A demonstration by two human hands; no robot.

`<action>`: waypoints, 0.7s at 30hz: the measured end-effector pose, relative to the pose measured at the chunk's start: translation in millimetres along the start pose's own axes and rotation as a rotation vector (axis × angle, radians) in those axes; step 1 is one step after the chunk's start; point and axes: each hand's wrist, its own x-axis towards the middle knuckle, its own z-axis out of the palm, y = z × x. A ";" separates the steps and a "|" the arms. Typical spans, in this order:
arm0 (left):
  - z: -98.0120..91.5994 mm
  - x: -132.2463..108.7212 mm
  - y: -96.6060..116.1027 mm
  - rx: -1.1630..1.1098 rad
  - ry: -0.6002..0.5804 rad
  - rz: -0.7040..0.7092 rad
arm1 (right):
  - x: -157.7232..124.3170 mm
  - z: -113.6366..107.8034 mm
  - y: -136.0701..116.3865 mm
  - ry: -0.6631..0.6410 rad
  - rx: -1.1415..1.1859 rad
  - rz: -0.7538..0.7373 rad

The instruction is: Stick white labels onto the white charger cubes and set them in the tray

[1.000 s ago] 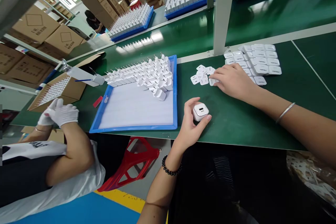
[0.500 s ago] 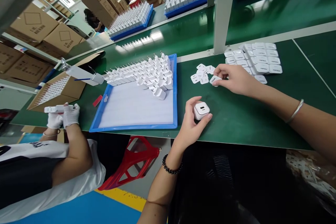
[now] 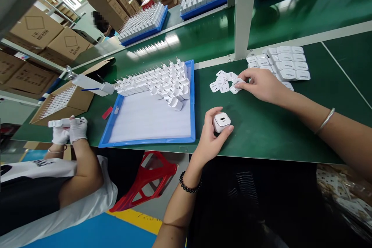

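My left hand grips a white charger cube near the front edge of the green bench, its port face turned up. My right hand reaches out to a small heap of flat white labels, with its fingertips pinched on one at the heap's right side. Just beyond that hand lie neat rows of white pieces. Left of my hands is a blue tray with several white chargers packed at its far end.
A seated co-worker's gloved hands hold a white strip at the left. A red stool stands under the bench. A white post rises behind the labels. More blue trays of chargers and cardboard boxes lie beyond.
My right hand lifted off the heap, then settled back with fingers pinched on a label. The co-worker's gloved hands took up a white strip. My left hand stayed put.
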 end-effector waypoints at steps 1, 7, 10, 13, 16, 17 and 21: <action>0.0 0.0 0.1 0.000 0.001 0.002 | 0.7 -1.2 0.7 0.012 0.015 -0.007; 0.0 -0.3 -0.2 0.000 0.003 0.004 | 0.1 -7.4 -1.6 -0.004 0.033 0.070; -0.1 -0.2 -0.4 -0.009 -0.002 -0.005 | -1.1 -6.2 -4.2 0.021 0.088 0.070; -0.2 0.0 0.3 -0.038 -0.003 -0.018 | 0.5 -1.8 -1.8 -0.024 0.078 0.093; -0.4 -0.3 2.9 -0.066 -0.012 -0.054 | 3.3 2.6 3.9 -0.012 -0.024 0.047; -0.6 -0.6 3.9 -0.074 -0.018 -0.068 | 3.5 3.2 4.9 0.020 -0.043 0.008; -1.0 -2.0 3.7 -0.083 -0.027 -0.041 | -3.5 -1.8 -3.5 0.118 0.043 -0.075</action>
